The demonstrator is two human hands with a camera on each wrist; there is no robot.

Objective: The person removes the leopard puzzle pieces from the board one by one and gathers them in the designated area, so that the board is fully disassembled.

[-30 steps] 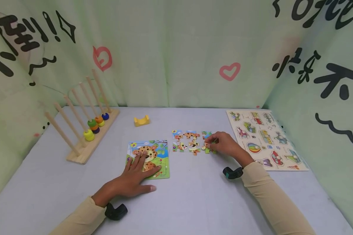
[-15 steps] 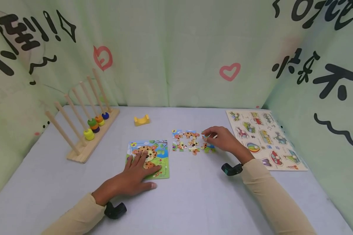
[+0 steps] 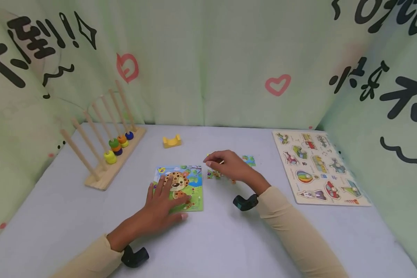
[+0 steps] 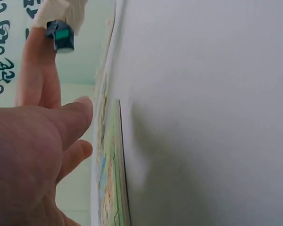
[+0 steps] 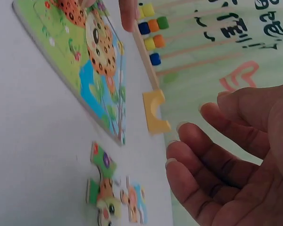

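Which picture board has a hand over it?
The leopard board: the left hand is spread over it. The pale board, off to the right, has no hand over it.

Head view overlooks the table (image 3: 215,239) both wrist views skim closely.

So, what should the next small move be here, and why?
Probably lower the right hand to the loose puzzle piece with the purple flower. The hand hovers over the pieces, and the right wrist view shows nothing between its fingers. Meanwhile the left hand is spread over the leopard board, so the right seems the freer one.
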